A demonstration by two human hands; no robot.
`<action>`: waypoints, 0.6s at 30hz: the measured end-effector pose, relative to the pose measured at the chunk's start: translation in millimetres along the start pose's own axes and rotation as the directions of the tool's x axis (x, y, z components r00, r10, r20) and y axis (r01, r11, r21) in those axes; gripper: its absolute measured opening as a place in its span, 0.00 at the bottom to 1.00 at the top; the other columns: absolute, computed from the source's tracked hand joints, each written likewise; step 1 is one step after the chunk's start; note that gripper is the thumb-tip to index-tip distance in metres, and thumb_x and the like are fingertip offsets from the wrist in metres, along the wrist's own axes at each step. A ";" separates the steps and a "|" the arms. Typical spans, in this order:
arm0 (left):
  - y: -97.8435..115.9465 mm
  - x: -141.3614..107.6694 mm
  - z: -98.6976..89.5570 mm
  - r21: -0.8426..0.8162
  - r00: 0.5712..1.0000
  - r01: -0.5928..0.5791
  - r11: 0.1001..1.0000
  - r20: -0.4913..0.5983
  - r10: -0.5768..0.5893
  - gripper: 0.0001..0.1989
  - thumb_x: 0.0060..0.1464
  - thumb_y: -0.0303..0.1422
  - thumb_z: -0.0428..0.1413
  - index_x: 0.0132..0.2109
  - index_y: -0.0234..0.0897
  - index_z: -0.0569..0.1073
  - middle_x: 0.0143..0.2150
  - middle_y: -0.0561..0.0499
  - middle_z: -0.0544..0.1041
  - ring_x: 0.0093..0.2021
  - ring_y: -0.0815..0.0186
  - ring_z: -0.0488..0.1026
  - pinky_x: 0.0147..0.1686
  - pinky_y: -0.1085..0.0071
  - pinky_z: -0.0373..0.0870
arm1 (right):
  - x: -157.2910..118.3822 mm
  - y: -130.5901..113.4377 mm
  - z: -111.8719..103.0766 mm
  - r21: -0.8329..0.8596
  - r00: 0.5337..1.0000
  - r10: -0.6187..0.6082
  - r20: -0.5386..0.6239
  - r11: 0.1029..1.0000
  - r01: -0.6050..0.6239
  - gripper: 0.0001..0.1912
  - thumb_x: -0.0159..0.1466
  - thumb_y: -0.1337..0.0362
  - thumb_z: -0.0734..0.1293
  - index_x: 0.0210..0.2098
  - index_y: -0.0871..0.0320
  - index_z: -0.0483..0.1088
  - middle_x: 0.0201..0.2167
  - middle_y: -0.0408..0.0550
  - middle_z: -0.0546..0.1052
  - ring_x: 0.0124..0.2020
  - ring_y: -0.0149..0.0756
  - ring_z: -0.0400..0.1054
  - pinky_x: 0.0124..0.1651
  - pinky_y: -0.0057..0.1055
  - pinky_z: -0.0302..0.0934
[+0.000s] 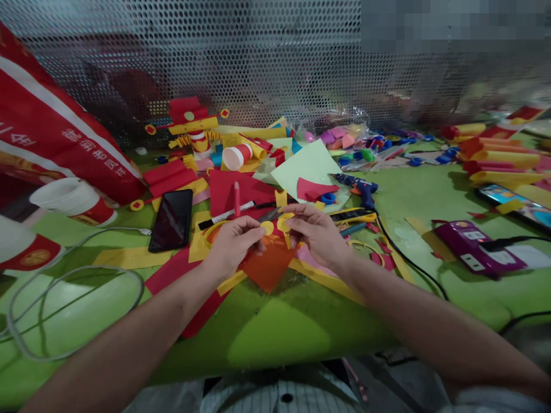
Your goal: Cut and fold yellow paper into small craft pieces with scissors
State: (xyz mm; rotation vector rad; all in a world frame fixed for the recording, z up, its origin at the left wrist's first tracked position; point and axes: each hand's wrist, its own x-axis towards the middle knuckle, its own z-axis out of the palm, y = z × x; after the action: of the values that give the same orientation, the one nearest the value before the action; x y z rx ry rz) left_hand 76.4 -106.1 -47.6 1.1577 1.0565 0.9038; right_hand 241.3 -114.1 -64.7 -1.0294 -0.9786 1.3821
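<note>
Between the thumb and fingers of my left hand [238,240] is a small yellow paper disc [267,228]. My right hand [317,234] pinches another yellow paper disc [284,222], a short way to the right of the first. Both hands hover over the middle of the green table [275,327]. Below them lie an orange paper sheet [269,269], red paper [172,272] and yellow strips. A red marker [236,199], a black-and-white marker [226,215] and scissors, partly hidden by my hands, lie just beyond.
A black phone [171,221] and a white cable [140,281] lie on the left, near paper cups [73,201]. A blue glue gun [359,188] sits right of centre, its cord running toward a purple power strip [477,249]. A perforated metal panel [258,63] stands behind.
</note>
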 end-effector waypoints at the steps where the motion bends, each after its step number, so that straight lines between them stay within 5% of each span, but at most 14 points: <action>1: 0.1 0.2 -0.7 -0.005 1.000 0.003 1.000 -0.001 -0.003 0.07 0.42 0.32 0.60 0.25 0.35 0.69 0.16 0.55 0.71 0.17 0.73 0.67 0.21 0.76 0.64 | -0.4 -0.1 0.1 -0.019 1.000 -0.027 -0.005 0.999 0.027 0.13 0.48 0.61 0.70 0.33 0.58 0.70 0.13 0.34 0.67 0.12 0.24 0.61 0.18 0.25 0.56; 18: 2.1 1.6 -10.6 -0.067 0.999 0.014 0.998 -0.032 -0.016 0.07 0.43 0.33 0.60 0.26 0.35 0.70 0.15 0.55 0.71 0.16 0.74 0.66 0.19 0.78 0.63 | 0.5 6.7 2.5 -0.059 0.999 0.023 -0.048 0.998 -0.025 0.11 0.44 0.58 0.73 0.26 0.57 0.75 0.20 0.41 0.75 0.20 0.28 0.69 0.27 0.29 0.64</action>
State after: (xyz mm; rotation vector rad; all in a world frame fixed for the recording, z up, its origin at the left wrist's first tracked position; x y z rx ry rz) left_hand 66.6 -101.4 -46.6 1.0814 1.0519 0.9424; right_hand 237.1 -114.0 -70.5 -1.1166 -0.9802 1.3493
